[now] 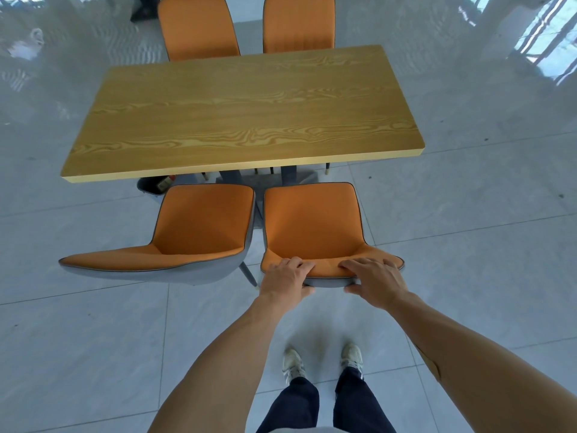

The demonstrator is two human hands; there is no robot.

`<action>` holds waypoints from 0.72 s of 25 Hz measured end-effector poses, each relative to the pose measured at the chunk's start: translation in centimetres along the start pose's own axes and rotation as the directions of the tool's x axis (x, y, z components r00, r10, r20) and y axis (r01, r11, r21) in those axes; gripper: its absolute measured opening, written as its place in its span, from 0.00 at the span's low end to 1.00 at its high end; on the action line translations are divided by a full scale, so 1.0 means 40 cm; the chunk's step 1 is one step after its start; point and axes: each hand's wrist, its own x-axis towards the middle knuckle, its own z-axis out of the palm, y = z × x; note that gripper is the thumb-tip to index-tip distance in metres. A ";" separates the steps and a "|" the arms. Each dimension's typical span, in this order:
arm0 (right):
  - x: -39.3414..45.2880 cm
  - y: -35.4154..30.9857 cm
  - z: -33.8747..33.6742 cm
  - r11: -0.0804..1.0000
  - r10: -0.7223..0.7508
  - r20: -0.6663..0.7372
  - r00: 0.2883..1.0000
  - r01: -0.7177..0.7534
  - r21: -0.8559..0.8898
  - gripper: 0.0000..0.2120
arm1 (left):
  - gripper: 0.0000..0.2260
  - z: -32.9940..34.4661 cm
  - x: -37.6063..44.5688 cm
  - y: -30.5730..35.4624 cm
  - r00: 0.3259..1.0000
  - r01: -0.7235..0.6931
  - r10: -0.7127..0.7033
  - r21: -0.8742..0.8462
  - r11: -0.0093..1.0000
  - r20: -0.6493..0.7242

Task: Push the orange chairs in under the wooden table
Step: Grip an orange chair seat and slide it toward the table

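Note:
The wooden table (243,114) stands in the middle of the view. Two orange chairs with grey shells stand on my side of it, seats just short of the near table edge. My left hand (285,278) and my right hand (373,281) both grip the top of the backrest of the near right chair (312,220), fingers over the orange front, thumbs on the grey back. The near left chair (203,226) stands beside it, untouched, its backrest angled out to the left. Two more orange chairs (196,26) (298,23) stand at the table's far side.
A dark bin (151,184) sits on the floor under the table's near left corner. Grey table legs (288,175) show below the near edge. Glossy pale tiled floor (468,245) lies all around. My feet (323,359) are right behind the held chair.

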 end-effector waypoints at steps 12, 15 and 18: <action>0.014 -0.128 -0.081 0.975 -0.207 0.041 0.978 0.209 -0.069 0.16 | 0.17 -0.045 -0.141 -0.048 0.957 0.291 -0.291 -0.092 0.952 0.013; 0.026 -0.216 -0.104 0.939 -0.326 0.019 0.945 0.326 -0.109 0.16 | 0.17 -0.067 -0.227 -0.080 0.917 0.396 -0.399 -0.074 0.915 -0.030; 0.035 -0.313 -0.120 0.901 -0.411 0.039 0.911 0.413 -0.134 0.15 | 0.17 -0.084 -0.335 -0.128 0.872 0.478 -0.484 -0.080 0.875 -0.077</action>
